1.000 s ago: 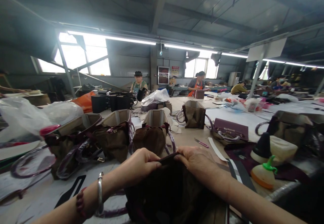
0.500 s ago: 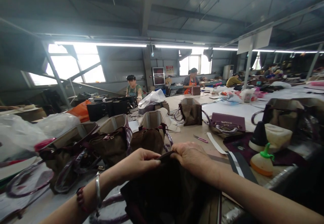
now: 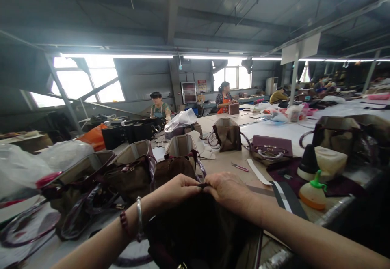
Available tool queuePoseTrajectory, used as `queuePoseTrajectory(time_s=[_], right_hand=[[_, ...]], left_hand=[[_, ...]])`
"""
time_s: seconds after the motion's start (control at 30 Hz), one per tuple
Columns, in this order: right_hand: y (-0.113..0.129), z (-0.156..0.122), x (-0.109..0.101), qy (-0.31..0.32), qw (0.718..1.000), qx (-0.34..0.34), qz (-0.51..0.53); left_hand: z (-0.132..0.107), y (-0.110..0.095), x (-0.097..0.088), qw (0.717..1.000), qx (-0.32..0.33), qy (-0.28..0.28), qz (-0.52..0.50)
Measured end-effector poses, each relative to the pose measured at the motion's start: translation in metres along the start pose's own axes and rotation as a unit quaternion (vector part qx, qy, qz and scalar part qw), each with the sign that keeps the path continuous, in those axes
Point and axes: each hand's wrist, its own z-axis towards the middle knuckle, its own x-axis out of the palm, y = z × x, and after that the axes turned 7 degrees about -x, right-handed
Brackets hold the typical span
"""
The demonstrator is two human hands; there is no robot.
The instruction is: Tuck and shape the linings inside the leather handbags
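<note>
A dark brown handbag stands right in front of me at the table's near edge. My left hand and my right hand meet at its far top rim, fingers curled and pinching the rim between them. A silver bangle and a dark red bead bracelet ring my left wrist. Most of the bag's inside is in shadow.
Three brown handbags with purple handles stand in a row just beyond my hands. A glue bottle with a green cap, a black cone, small scissors and a purple flap piece lie to the right. Other people work at far tables.
My two hands have drawn closer together along the bag's rim until the fingertips almost touch. The camera has shifted slightly, so the scene sits a little further left.
</note>
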Motion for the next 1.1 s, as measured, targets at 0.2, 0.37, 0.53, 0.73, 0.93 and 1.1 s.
queuePoseTrajectory(time_s=[0.2,0.37,0.53,0.73,0.93,1.1], right_hand=[[0.006,-0.025,-0.006,-0.002,0.998,0.068,0.002],[-0.003,-0.046,-0.013,0.04,0.991,0.129,0.024],[-0.02,-0.045,-0.017,0.162,0.966,0.073,0.19],[-0.017,-0.047,-0.018,0.165,0.961,0.011,0.221],[0.002,-0.059,-0.019,0.149,0.981,0.046,0.114],[0.008,-0.06,-0.021,0.156,0.984,0.017,0.079]], left_hand=[[0.001,0.002,0.01,0.997,0.052,-0.061,-0.016],[-0.008,0.003,0.015,0.995,0.045,-0.085,-0.006],[-0.037,-0.003,0.015,0.995,0.017,-0.077,0.057],[-0.066,-0.005,0.011,0.991,-0.023,-0.064,0.114],[-0.067,-0.002,0.003,0.995,-0.023,-0.004,0.093],[-0.051,-0.006,-0.002,0.985,-0.014,-0.004,0.171]])
